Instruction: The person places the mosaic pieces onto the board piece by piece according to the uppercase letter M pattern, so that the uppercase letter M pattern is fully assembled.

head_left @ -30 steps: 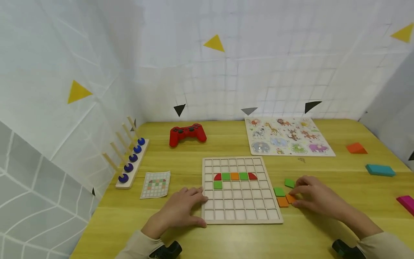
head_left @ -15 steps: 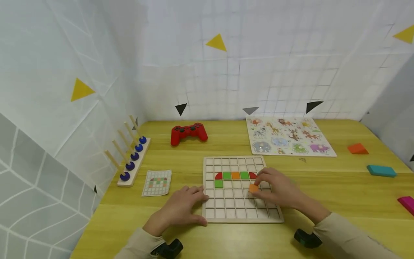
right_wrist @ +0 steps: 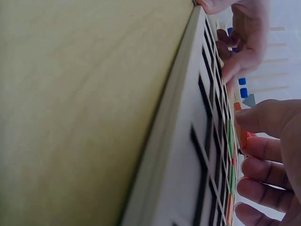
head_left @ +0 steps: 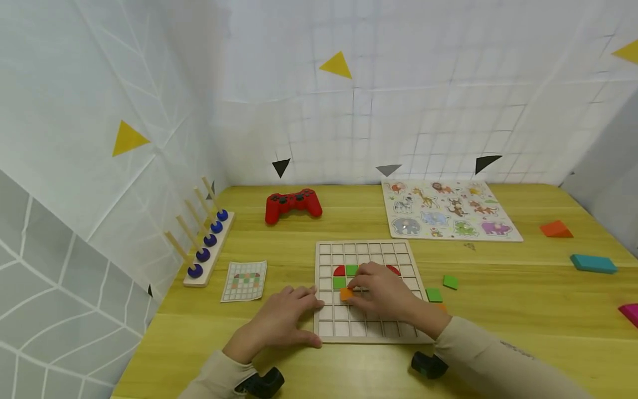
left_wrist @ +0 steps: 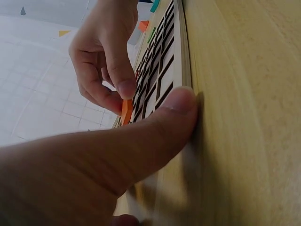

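The orange tile (head_left: 346,294) is being pinched by the right hand (head_left: 384,293) over the grid board (head_left: 370,332), at 6 o'clock of the green tile (head_left: 339,282) in the left columns. The board's left edge is being pressed by the left hand (head_left: 284,318), fingers relaxed and grasping nothing. For a clean seat, the tile should be kept flat, squared to its cell, then pressed in. Loose green tiles (head_left: 450,282) are lying at 3 o'clock of the board.

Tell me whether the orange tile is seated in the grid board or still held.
Still held: the right hand pinches the orange tile at the grid board, beside the green tile. Whether it sits flush, cannot tell.
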A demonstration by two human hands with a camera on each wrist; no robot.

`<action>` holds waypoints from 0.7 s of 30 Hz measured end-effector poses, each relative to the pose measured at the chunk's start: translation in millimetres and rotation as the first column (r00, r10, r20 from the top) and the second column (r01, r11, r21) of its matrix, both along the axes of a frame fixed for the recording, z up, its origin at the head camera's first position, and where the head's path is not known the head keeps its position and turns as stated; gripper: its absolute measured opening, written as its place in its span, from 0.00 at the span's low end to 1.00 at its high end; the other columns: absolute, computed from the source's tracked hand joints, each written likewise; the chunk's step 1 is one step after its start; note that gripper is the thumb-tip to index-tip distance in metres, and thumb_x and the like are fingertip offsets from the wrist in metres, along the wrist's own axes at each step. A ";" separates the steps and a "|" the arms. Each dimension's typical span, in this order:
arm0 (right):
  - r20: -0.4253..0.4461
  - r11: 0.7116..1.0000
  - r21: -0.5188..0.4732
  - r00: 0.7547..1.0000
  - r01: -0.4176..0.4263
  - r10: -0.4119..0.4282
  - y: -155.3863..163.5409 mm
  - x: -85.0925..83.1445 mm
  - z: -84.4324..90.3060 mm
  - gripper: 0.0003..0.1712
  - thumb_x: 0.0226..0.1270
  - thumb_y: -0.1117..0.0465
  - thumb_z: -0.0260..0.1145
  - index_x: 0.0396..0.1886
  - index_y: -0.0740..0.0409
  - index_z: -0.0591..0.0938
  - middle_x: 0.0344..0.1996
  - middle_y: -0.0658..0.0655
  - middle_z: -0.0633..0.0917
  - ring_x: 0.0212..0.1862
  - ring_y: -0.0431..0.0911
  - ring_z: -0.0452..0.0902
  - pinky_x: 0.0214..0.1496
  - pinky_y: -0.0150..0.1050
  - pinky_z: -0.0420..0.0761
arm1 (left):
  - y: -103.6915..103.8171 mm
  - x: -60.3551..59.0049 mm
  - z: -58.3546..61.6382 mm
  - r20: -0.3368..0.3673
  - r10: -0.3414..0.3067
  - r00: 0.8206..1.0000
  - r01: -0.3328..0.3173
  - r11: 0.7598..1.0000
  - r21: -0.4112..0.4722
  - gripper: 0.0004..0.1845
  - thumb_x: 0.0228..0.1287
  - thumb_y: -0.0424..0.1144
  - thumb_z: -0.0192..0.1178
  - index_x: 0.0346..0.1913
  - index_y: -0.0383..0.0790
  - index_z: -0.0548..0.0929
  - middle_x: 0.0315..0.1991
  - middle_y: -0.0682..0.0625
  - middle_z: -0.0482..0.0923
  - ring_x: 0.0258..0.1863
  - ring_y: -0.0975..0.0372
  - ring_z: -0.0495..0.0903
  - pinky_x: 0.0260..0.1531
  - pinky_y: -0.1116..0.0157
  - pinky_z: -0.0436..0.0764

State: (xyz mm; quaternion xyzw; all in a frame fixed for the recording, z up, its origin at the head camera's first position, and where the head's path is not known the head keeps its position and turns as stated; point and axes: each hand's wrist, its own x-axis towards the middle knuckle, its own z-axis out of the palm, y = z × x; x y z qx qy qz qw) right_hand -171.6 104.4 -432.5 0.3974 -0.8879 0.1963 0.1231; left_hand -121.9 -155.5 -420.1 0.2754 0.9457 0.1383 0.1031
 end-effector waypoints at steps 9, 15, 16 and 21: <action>0.033 0.999 0.012 0.999 0.030 -0.030 -10.9 3.3 -2.6 0.11 0.54 0.49 0.76 0.33 0.48 0.87 0.31 0.46 0.81 0.35 0.38 0.72 0.40 0.34 0.76 | -0.9 1.3 1.9 -0.009 -0.008 1.000 0.008 1.000 -0.003 0.36 0.49 0.66 0.69 0.61 0.54 0.79 0.70 0.48 0.71 0.60 0.52 0.73 0.56 0.52 0.75; 0.023 0.999 0.031 1.000 0.016 -0.016 -13.2 4.7 -1.9 0.11 0.55 0.49 0.76 0.33 0.50 0.88 0.30 0.47 0.81 0.34 0.38 0.72 0.39 0.34 0.75 | -0.9 2.2 1.9 -0.002 -0.005 1.000 0.005 1.000 0.002 0.36 0.49 0.67 0.68 0.61 0.55 0.79 0.70 0.49 0.70 0.61 0.52 0.73 0.57 0.51 0.74; 0.018 0.999 0.029 1.000 0.017 -0.017 -13.2 4.7 -1.9 0.11 0.55 0.50 0.76 0.33 0.50 0.88 0.30 0.47 0.81 0.34 0.38 0.72 0.39 0.34 0.76 | -0.7 2.2 1.8 -0.002 -0.005 1.000 0.005 1.000 0.003 0.36 0.49 0.67 0.68 0.61 0.55 0.78 0.70 0.49 0.70 0.60 0.52 0.73 0.57 0.51 0.74; 0.014 0.999 0.030 1.000 0.027 -0.027 -13.3 4.5 -2.0 0.11 0.56 0.49 0.76 0.34 0.50 0.89 0.31 0.47 0.81 0.34 0.38 0.72 0.39 0.34 0.76 | 0.0 1.6 1.8 -0.003 -0.004 1.000 0.004 1.000 0.002 0.36 0.49 0.67 0.68 0.61 0.55 0.78 0.70 0.49 0.70 0.61 0.52 0.73 0.57 0.51 0.74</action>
